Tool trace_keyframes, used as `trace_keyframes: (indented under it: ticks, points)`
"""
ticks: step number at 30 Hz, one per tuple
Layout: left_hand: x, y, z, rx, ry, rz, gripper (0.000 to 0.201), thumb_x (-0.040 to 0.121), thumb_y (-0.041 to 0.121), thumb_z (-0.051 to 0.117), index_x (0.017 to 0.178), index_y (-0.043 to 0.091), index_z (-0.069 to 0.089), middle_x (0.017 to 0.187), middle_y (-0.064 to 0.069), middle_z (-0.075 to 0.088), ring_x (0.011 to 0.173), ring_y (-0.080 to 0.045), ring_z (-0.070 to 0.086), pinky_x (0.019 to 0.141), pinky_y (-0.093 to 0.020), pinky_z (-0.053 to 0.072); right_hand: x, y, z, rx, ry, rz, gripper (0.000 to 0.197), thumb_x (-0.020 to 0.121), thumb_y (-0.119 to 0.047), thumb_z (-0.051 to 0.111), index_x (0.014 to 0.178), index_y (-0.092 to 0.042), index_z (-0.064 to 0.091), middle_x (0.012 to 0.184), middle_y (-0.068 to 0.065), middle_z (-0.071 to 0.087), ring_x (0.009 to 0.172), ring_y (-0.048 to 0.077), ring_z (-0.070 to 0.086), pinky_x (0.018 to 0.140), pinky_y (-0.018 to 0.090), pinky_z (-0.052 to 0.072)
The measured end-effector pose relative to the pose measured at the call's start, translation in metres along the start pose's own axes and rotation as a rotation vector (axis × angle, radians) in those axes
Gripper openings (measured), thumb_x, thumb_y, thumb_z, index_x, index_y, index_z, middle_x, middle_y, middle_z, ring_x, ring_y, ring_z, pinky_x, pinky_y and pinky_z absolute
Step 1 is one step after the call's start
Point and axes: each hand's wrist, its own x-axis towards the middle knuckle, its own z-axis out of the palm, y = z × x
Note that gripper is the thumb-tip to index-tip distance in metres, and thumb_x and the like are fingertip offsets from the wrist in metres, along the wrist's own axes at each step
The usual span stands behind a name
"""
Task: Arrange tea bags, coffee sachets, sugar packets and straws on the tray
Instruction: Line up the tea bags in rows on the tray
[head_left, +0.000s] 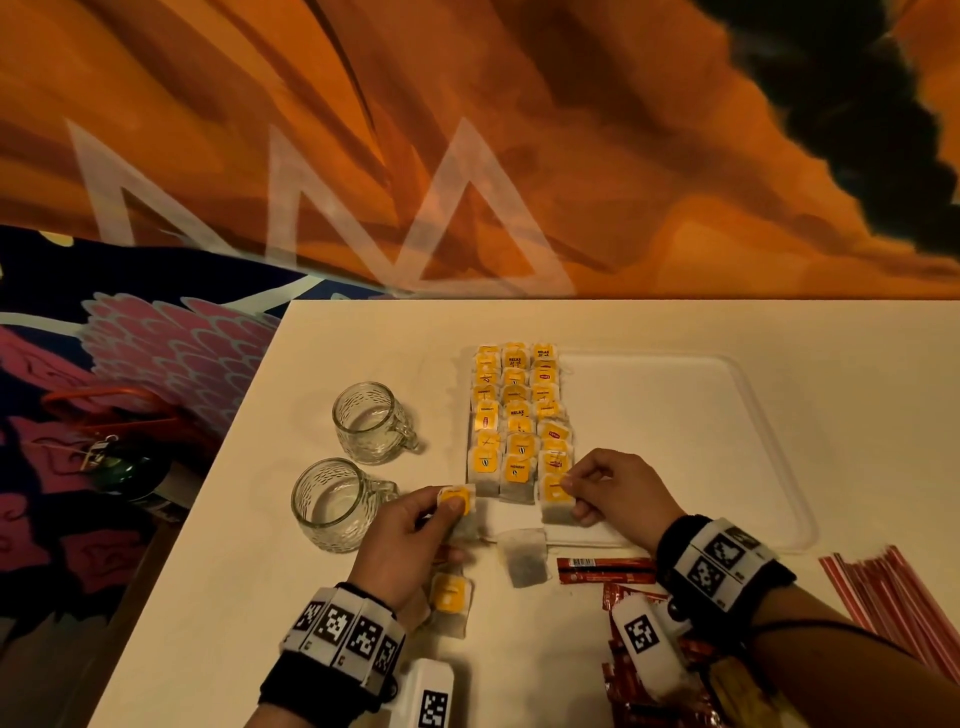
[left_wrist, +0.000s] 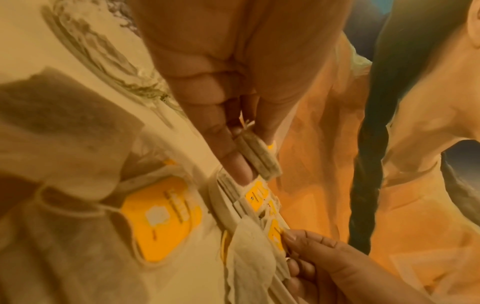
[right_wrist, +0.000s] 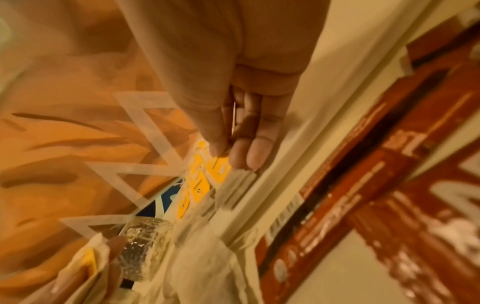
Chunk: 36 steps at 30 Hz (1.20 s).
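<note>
- Tray (head_left: 769, 447): white, shallow-rimmed, lies flat on the counter (head_left: 363, 649); all places below are given relative to it
- Tea bag rows (head_left: 517, 415): three columns of yellow-tagged bags fill the tray's left end, each bag overlapping the next like shingles
- Right hand (head_left: 615, 493): grip closed in a pinch on a tea bag (head_left: 556, 501) at the near end of the right-hand column, just inside the tray's near rim
- Left hand (head_left: 410, 540): grip closed on a second tea bag (head_left: 457, 512), thumb on the yellow tag, held just off the tray's near-left corner
- Loose tea bags: one (head_left: 524, 556) lies on the counter just outside the near rim, another (head_left: 451, 603) nearer the person
- Handling, judged: the bags are very light, soft and limp, and the paper probably tears easily; take hold at the stiffer tag or top edge, not the filled pouch, and avoid snagging the string
- Risk, judged: sliding a bag into place can disturb the overlapped row; lower it from above
- Coffee sachets (head_left: 605, 569): red, glossy, likely slippery; they lie on the counter near the tray's near rim
- Straws (head_left: 883, 587): red-striped bundle on the counter off the tray's near-right corner
- Two glass mugs (head_left: 371, 423) stand left of the tray
</note>
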Motion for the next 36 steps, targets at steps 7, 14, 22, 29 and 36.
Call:
trace_keyframes:
  ticks: [7, 14, 22, 29, 36]
  points:
    - [-0.001, 0.003, 0.002, 0.014, -0.01, 0.026, 0.013, 0.083, 0.008, 0.068, 0.086, -0.004, 0.063, 0.07, -0.012, 0.067, 0.055, -0.021, 0.063, 0.05, -0.029, 0.056, -0.005, -0.024, 0.005, -0.228, 0.113, -0.198, 0.02, 0.077, -0.03, 0.078, 0.091, -0.021, 0.068, 0.087, -0.002, 0.063, 0.075, 0.002, 0.056, 0.065, 0.01, 0.04]
    - [-0.003, 0.011, 0.01, 0.033, -0.067, 0.074, 0.013, 0.082, 0.009, 0.069, 0.085, -0.002, 0.064, 0.071, -0.013, 0.069, 0.057, -0.022, 0.066, 0.048, -0.027, 0.054, -0.026, -0.065, 0.03, -0.262, -0.258, -0.389, 0.013, 0.081, -0.029, 0.076, 0.092, -0.022, 0.074, 0.08, -0.012, 0.067, 0.069, -0.007, 0.057, 0.066, 0.007, 0.043]
    - [-0.005, 0.018, -0.01, -0.014, 0.032, 0.127, 0.008, 0.083, -0.003, 0.065, 0.087, 0.003, 0.067, 0.075, -0.012, 0.067, 0.063, -0.02, 0.06, 0.049, -0.023, 0.053, -0.011, -0.065, 0.025, -0.374, -0.079, -0.45, 0.007, 0.087, -0.027, 0.069, 0.086, -0.02, 0.07, 0.074, -0.015, 0.064, 0.067, -0.001, 0.056, 0.066, 0.02, 0.045]
    - [-0.01, 0.008, -0.034, 0.034, 0.09, 0.141, 0.008, 0.083, 0.0, 0.066, 0.089, 0.005, 0.067, 0.079, -0.012, 0.068, 0.062, -0.016, 0.063, 0.05, -0.025, 0.053, -0.001, -0.058, 0.035, -0.447, -0.141, -0.402, 0.008, 0.087, -0.028, 0.069, 0.088, -0.02, 0.071, 0.081, -0.008, 0.068, 0.072, 0.002, 0.059, 0.068, 0.019, 0.046]
    - [-0.011, 0.004, -0.036, 0.047, 0.086, 0.122, 0.009, 0.082, 0.003, 0.068, 0.087, 0.01, 0.068, 0.08, -0.011, 0.069, 0.067, -0.02, 0.064, 0.054, -0.03, 0.053, 0.007, -0.054, 0.041, -0.708, -0.174, -0.294, 0.011, 0.088, -0.033, 0.065, 0.09, -0.023, 0.068, 0.079, -0.012, 0.061, 0.082, 0.011, 0.059, 0.076, 0.031, 0.049]
